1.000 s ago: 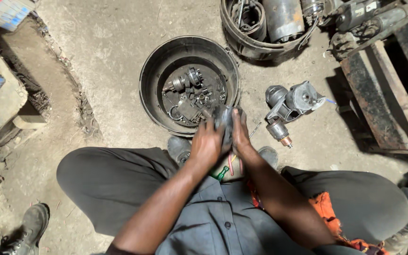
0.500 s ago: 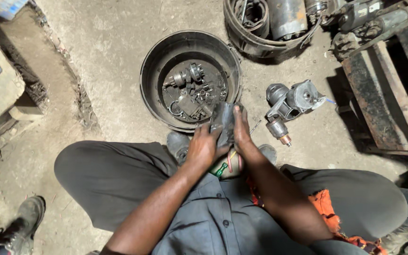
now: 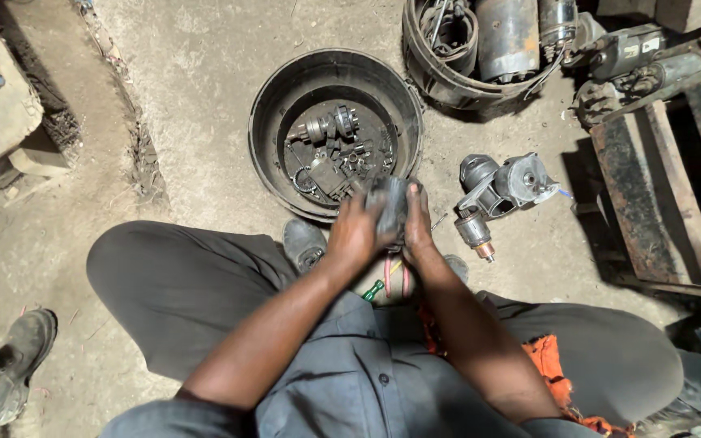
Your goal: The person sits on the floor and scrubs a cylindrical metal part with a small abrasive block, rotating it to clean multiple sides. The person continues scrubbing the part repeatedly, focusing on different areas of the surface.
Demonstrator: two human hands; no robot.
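Both of my hands grip a grey cylindrical metal part (image 3: 389,204) held over my lap, just in front of a round black tub (image 3: 273,105). My left hand (image 3: 354,235) wraps its near left side, and my right hand (image 3: 417,223) presses against its right side. The tub holds several small greasy metal parts (image 3: 330,154). Below my hands, between my knees, sits a tan object with a green piece (image 3: 376,288). A grey motor housing with a small armature (image 3: 501,188) lies on the concrete to the right of my hands.
A second round bucket (image 3: 448,85) at the top holds wires and cylindrical motors. Rusty metal frames and more motor parts (image 3: 651,138) fill the right side. A concrete block (image 3: 2,122) stands at the left. Another person's boot (image 3: 6,373) is at bottom left.
My hands have stayed closed on the grey part and turned it slightly. The view has shifted a little; nothing else moved.
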